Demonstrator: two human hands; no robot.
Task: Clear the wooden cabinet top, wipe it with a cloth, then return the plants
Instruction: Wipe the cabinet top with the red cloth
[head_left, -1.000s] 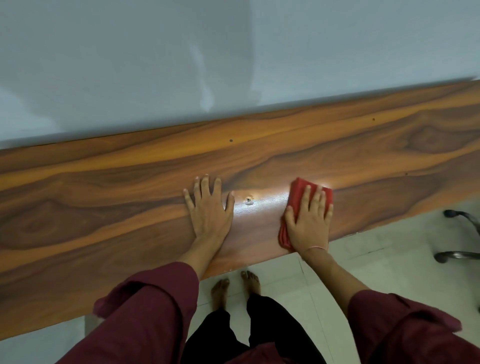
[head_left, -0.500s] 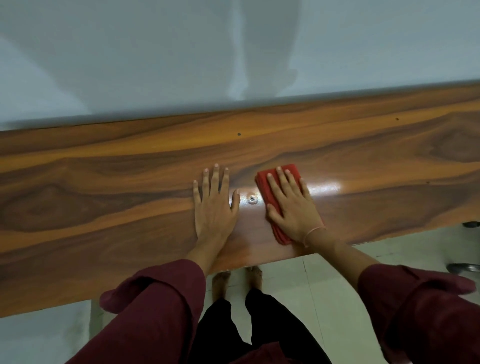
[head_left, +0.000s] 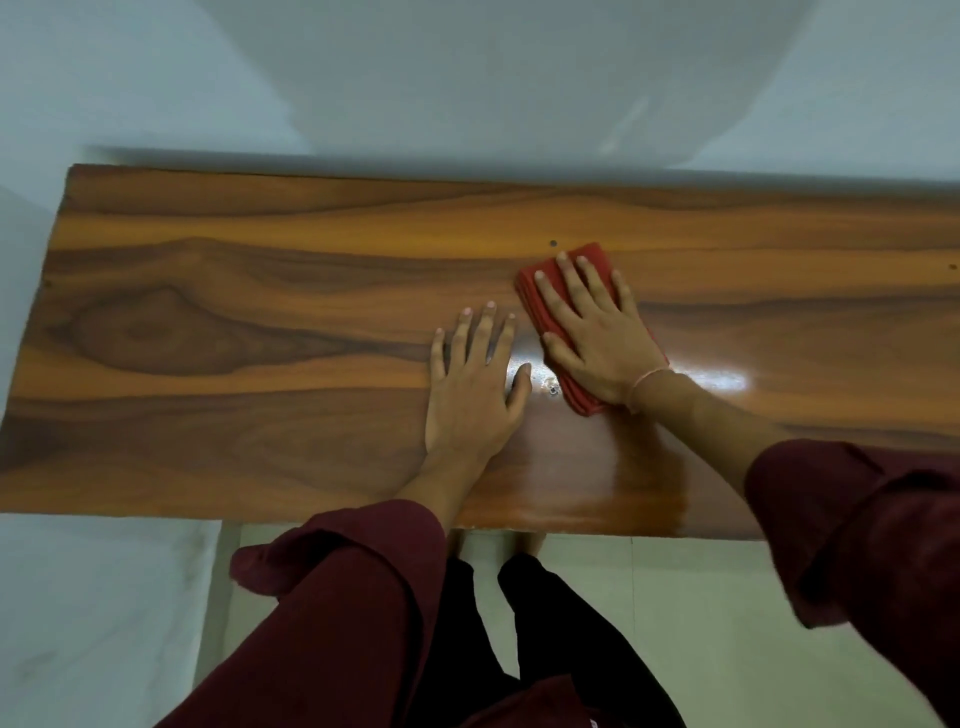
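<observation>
The wooden cabinet top (head_left: 249, 332) runs across the head view, glossy and bare, with its left end visible. My right hand (head_left: 592, 332) presses flat on a folded red cloth (head_left: 592, 257) near the middle of the top, fingers spread and pointing toward the wall. My left hand (head_left: 475, 384) lies flat on the wood just left of the cloth, palm down, fingers apart, holding nothing. A small metal fitting (head_left: 553, 389) sits in the wood between the two hands. No plants are in view.
A pale wall (head_left: 467, 78) stands directly behind the cabinet. The tiled floor (head_left: 701, 623) lies below the front edge, where my legs stand close to the cabinet. A white surface (head_left: 93, 613) is at the lower left.
My right hand has slid the red cloth away from the front edge toward the wall. The view has shifted left, so the cabinet's left end now shows. The left hand stays planted.
</observation>
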